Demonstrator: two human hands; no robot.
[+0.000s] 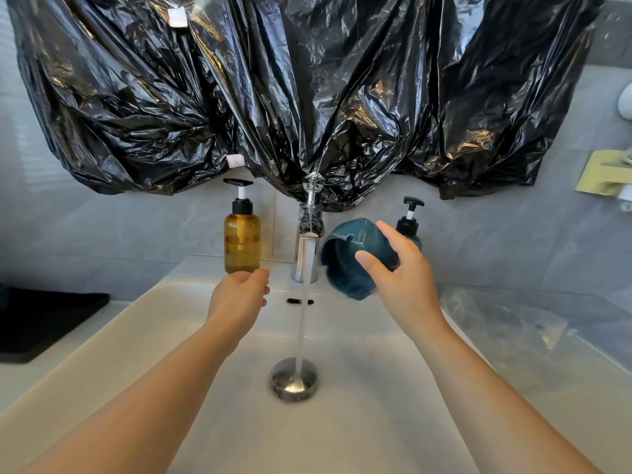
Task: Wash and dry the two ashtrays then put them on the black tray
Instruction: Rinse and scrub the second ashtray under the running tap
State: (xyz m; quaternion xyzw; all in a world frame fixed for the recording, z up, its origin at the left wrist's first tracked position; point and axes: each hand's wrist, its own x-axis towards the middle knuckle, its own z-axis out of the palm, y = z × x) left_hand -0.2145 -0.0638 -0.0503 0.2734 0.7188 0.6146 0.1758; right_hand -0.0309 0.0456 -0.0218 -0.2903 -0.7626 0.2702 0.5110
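Between the left grip (236, 295) and the right grip (400, 278), passage is cut by the water stream (302, 323), with the faucet (298, 258) behind and the held ashtray (345, 254) just beside it. An amber bottle (241, 241) is set behind the left grip; below both, the sink (376, 405) is left open.

Teal ashtray (355, 258); amber soap bottle (241, 244); black tray (41, 319); white sink (154, 323).

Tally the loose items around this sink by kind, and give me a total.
Pump bottles: 2 (amber bottle, dark bottle)
Ashtrays: 1 (teal ashtray, held by the right hand)
Trays: 1 (black tray, at the left)
Total: 4
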